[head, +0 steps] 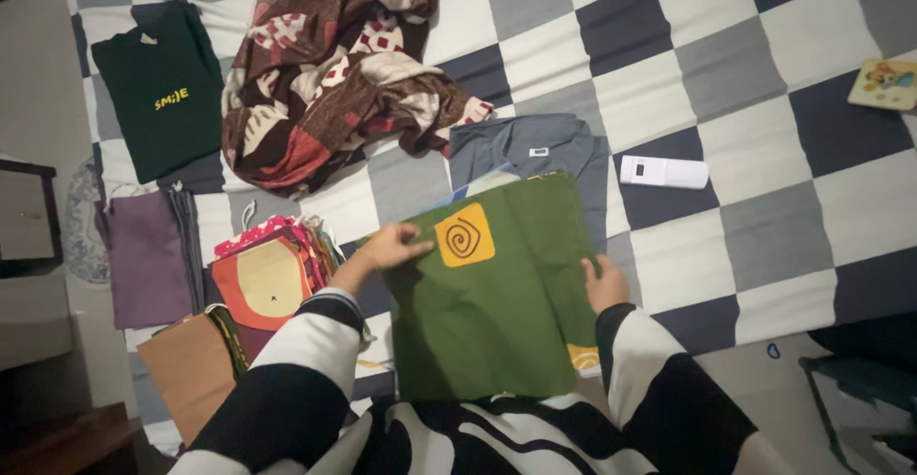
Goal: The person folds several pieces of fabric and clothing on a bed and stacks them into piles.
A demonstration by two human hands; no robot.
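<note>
The person is smoothing a green cloth (497,313) flat on the bed (764,236): left hand (394,246) pinching its edge, right hand (606,284) pressing fingers-together; seemingly mid-fold, needing aligned edges.

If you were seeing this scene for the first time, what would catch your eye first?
Probably the green cloth with its orange spiral patch, spread at the centre of the checkered bedspread under the left hand and right hand. Next, the crumpled brown leaf-print fabric at the top, beside a folded dark green T-shirt.
</note>
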